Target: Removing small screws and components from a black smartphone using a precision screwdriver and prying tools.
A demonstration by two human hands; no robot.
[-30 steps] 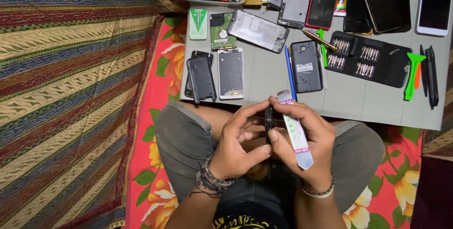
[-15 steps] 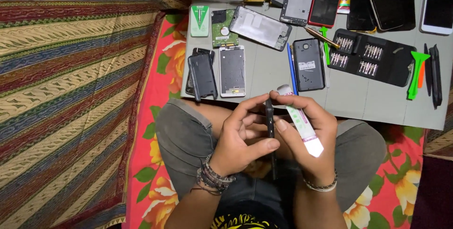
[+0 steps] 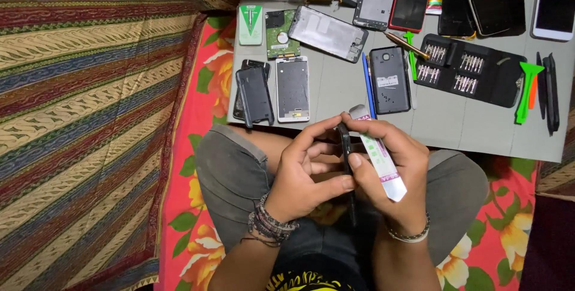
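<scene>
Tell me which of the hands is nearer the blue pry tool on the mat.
Right. The right hand sits just below the blue pry tool; the left hand is farther off, down and to the left.

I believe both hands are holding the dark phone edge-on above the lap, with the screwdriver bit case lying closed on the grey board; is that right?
Not quite: the head view shows the bit case lying open, its rows of bits exposed, on the grey board. Both the left hand and right hand do hold the dark phone edge-on.

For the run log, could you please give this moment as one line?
left hand: grips dark phone edge-on | right hand: phone plus white strip | ahead: grey mat, phone parts
</scene>
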